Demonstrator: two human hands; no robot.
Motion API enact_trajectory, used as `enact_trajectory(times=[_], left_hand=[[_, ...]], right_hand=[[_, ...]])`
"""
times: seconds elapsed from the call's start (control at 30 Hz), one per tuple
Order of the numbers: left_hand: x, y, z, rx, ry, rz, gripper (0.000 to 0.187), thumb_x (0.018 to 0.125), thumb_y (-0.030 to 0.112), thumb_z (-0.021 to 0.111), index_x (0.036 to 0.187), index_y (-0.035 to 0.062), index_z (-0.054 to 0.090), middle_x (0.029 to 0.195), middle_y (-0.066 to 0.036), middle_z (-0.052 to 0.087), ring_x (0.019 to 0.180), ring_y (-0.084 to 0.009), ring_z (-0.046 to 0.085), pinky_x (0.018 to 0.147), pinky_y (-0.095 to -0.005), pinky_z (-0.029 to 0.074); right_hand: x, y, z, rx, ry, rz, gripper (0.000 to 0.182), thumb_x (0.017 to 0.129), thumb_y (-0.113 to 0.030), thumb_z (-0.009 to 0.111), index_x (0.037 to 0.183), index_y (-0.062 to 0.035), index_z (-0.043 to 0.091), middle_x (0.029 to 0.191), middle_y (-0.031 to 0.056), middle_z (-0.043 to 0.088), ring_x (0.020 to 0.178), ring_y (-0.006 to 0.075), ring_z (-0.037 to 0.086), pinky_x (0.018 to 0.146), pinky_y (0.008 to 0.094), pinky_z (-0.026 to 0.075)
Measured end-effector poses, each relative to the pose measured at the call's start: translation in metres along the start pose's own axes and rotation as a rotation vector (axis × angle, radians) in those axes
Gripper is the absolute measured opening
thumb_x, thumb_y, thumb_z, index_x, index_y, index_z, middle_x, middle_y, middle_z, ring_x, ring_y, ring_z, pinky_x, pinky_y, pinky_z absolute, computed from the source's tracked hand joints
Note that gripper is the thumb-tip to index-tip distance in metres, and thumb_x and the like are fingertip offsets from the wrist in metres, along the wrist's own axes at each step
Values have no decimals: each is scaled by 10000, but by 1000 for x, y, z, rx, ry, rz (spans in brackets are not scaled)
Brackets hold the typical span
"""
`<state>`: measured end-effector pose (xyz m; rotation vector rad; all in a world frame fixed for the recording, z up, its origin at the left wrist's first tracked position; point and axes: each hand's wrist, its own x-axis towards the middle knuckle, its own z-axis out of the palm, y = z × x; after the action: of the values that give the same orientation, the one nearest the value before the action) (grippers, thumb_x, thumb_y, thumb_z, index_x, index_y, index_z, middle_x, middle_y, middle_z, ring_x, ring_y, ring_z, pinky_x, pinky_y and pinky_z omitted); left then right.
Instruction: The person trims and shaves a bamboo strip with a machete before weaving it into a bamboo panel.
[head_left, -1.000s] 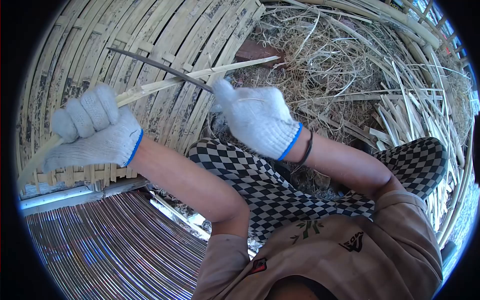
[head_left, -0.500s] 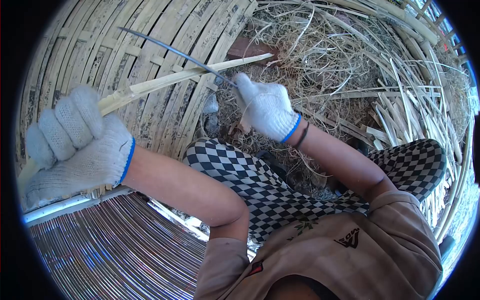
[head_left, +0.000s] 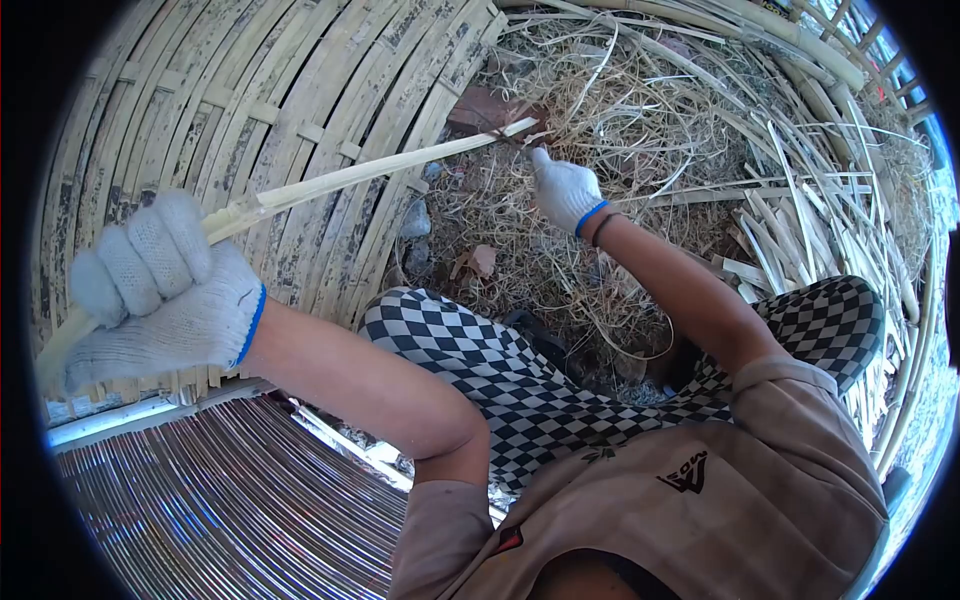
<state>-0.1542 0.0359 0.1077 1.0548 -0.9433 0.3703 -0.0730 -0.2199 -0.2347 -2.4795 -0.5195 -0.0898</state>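
Since the earlier frames, the right hand [head_left: 567, 192] has slid outward along the bamboo strip [head_left: 345, 180], carrying the knife [head_left: 514, 140] from the strip's middle stretch to near its far tip, while the left hand [head_left: 165, 290] has shifted only slightly. The left fingers [head_left: 148, 252], in a white knitted glove with a blue cuff, are curled tightly around the strip near its close end, the thumb side lying below it. The right fingers, gloved alike, are closed around the knife's handle, which they mostly hide; the blade is dark and blurred, lying across the strip by its tip, and whether it touches cannot be told. The pale strip runs from the left glove up and to the right, over a woven bamboo panel [head_left: 300, 100], its tip reaching past the panel's edge beside a reddish-brown block [head_left: 482, 110]. A dark band [head_left: 602, 229] circles the right wrist. Curly bamboo shavings [head_left: 640, 125] cover the ground beyond and right of the knife, with split bamboo pieces [head_left: 790, 250] heaped farther right and a dry leaf [head_left: 481, 262] nearer the body. Nearest the camera are black-and-white checkered trousers [head_left: 470, 335] and a brown shirt [head_left: 650, 500]; a ribbed, slatted surface [head_left: 220, 480] lies at lower left.
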Motion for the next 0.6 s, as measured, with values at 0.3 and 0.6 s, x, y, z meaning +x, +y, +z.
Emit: enact_trajectory(times=[0.3, 0.6], left_hand=[[2, 1, -10, -60, -50, -31, 734, 838, 925, 319, 579, 246, 421, 462, 78, 312, 357, -46, 266, 338, -225, 251], [-7, 1, -7, 30, 96, 43, 693, 931, 829, 339, 572, 242, 420, 435, 89, 308, 333, -30, 260, 319, -213, 229]], right_hand=[[8, -34, -53, -31, -56, -160, 181, 962, -182, 561, 1101, -74, 519, 756, 163, 676, 737, 360, 700, 609, 492, 537], [21, -27, -47, -41, 16, -216, 180, 955, -174, 556, 1083, -54, 518, 759, 150, 688, 704, 384, 689, 598, 507, 530]])
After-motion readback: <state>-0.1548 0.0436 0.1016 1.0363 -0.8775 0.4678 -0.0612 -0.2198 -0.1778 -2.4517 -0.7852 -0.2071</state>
